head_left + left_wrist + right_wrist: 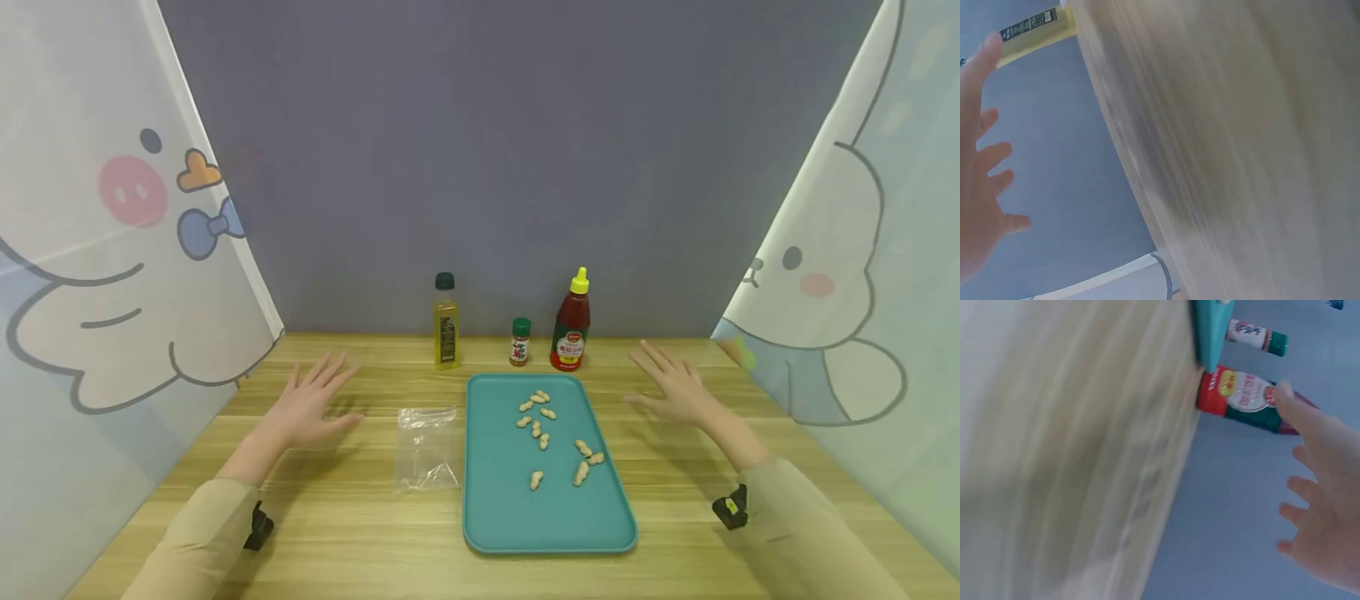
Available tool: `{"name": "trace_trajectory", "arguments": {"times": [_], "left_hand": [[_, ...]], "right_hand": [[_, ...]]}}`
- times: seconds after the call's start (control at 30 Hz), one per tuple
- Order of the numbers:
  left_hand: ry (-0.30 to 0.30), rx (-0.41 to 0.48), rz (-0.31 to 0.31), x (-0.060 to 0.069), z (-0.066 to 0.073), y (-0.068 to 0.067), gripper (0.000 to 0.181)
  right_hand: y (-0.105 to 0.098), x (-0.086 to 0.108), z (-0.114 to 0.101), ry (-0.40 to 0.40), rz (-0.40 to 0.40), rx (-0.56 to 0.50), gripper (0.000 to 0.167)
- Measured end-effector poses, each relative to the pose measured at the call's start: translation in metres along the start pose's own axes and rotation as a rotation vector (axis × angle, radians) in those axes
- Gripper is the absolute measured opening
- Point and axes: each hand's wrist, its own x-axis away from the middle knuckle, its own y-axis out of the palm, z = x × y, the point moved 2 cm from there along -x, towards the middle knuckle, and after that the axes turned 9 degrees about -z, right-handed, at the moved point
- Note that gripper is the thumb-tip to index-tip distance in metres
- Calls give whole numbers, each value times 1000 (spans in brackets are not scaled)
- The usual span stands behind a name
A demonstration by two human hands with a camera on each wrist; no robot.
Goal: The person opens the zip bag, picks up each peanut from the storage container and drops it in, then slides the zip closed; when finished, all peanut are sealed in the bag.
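My left hand (309,410) hovers over the left of the table with fingers spread, holding nothing. On the other side my right hand (677,390) is likewise spread and holds nothing. Nearest the left hand lies a clear zip bag (427,450), flat on the wood. A teal tray (498,517) sits between the hands, with several peanuts (536,480) scattered on it. In the right wrist view, the right thumb overlaps the ketchup bottle (1247,400), which stands apart from the hand in the head view.
Behind the tray stand an oil bottle (446,329) with a dark cap, a small green-capped spice jar (520,343) and the yellow-tipped ketchup bottle. A grey panel (480,167) rises at the table's back edge. Printed cartoon curtains (75,275) flank both sides.
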Motion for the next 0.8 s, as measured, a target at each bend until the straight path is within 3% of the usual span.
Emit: {"name": "trace_trajectory", "arguments": {"times": [0.23,0.43,0.6,0.8], "left_hand": [[7,134,31,-11,10,-7,65],[66,255,12,-25,25,-11,52],[90,305,-18,-35,36,-7,43],[71,375,-79,-46,42,4,41]], "right_hand": [[-7,-27,-22,-112,21,-73,54],[-2,-52,-55,-157,9,-146,43],[5,-69,-84,-199,-40,-206,43],[12,-87,-117,-282,-112,-316,40]]}}
